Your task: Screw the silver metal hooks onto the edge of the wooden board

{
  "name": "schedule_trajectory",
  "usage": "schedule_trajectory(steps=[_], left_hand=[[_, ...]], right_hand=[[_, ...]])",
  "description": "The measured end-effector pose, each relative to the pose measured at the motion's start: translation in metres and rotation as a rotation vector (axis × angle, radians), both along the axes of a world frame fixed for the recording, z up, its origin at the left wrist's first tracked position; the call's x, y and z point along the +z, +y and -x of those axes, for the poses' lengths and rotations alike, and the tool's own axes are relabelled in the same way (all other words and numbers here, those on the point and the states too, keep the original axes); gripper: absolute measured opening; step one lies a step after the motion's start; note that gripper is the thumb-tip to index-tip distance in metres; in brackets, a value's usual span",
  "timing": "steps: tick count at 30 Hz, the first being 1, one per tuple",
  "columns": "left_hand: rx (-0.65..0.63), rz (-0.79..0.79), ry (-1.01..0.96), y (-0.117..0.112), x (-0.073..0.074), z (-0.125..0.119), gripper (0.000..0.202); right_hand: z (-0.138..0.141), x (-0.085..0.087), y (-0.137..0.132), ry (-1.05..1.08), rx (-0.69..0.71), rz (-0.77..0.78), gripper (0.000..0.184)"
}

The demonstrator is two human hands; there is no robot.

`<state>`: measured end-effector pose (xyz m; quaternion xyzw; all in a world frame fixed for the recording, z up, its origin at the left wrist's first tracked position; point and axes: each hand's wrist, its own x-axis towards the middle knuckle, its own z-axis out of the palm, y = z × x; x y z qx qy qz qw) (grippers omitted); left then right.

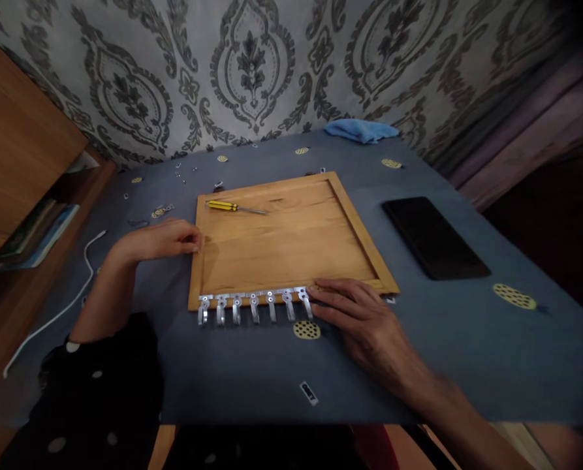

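Observation:
A framed wooden board lies on the table. Along its near edge runs a row of several silver metal hooks, screwed on and jutting toward me. My left hand is closed, its curled fingers at the board's left rim. My right hand lies flat with its fingers stretched out, over the near right rim. Its fingertips touch the rightmost end of the hook row. A screwdriver with a yellow handle rests on the board's far left, away from both hands.
To the right of the board lies a black phone or tablet. A blue cloth sits at the back edge. Small screws and a small metal piece lie at the far left. A white cable runs along the left side, by a wooden shelf.

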<state>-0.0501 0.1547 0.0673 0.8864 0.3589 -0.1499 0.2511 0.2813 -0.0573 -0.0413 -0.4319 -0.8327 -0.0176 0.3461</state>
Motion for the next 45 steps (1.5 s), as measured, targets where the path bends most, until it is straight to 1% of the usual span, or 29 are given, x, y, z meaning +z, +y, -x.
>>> schedule_trajectory(steps=[3,5,9,12,15,16,19,21,24,27,29,31,35,40,45], left_hand=[[-0.019,0.01,0.004,0.0,0.0,-0.003,0.023],[-0.025,0.009,0.009,-0.002,0.0,-0.004,0.025],[0.002,-0.058,0.044,-0.005,-0.002,-0.004,0.021],[0.002,-0.164,0.082,-0.011,-0.004,-0.003,0.018],[0.018,-0.24,0.078,-0.018,0.0,-0.006,0.018],[0.012,-0.233,0.058,-0.02,0.002,-0.008,0.018],[-0.055,-0.127,-0.013,-0.028,0.008,-0.019,0.023],[-0.091,-0.072,-0.065,-0.034,0.009,-0.03,0.026],[-0.143,0.02,-0.156,-0.045,0.004,-0.05,0.029],[-0.131,0.039,-0.262,-0.061,-0.005,-0.071,0.028],[-0.138,0.072,-0.281,-0.072,-0.009,-0.085,0.03],[-0.1,0.109,-0.304,-0.081,-0.011,-0.098,0.031],[-0.006,0.141,-0.368,-0.092,-0.018,-0.116,0.026],[-0.08,0.098,-0.396,-0.095,-0.029,-0.125,0.023],[-0.093,0.055,-0.384,-0.095,-0.032,-0.131,0.02]], right_hand=[[0.001,-0.001,-0.001,0.012,-0.006,0.01,0.037],[0.002,0.0,-0.003,0.016,-0.014,0.049,0.038],[0.002,-0.002,-0.004,0.052,-0.013,0.099,0.039],[0.002,-0.003,-0.005,0.062,-0.016,0.111,0.037],[0.002,-0.003,-0.005,0.064,-0.022,0.122,0.036],[0.003,-0.002,-0.005,0.064,-0.021,0.127,0.036],[0.002,0.0,-0.005,0.051,-0.014,0.136,0.035],[0.002,0.0,-0.005,0.043,-0.013,0.131,0.033],[0.001,-0.001,-0.005,0.036,-0.005,0.121,0.033],[0.001,-0.001,-0.005,0.039,-0.006,0.12,0.034],[0.002,-0.001,-0.005,0.037,-0.011,0.128,0.034],[0.002,-0.001,-0.006,0.032,-0.014,0.135,0.034],[0.002,0.001,-0.007,0.021,-0.019,0.146,0.035],[0.002,0.003,-0.007,0.021,-0.006,0.156,0.037],[0.002,0.003,-0.007,0.014,0.001,0.148,0.034]])
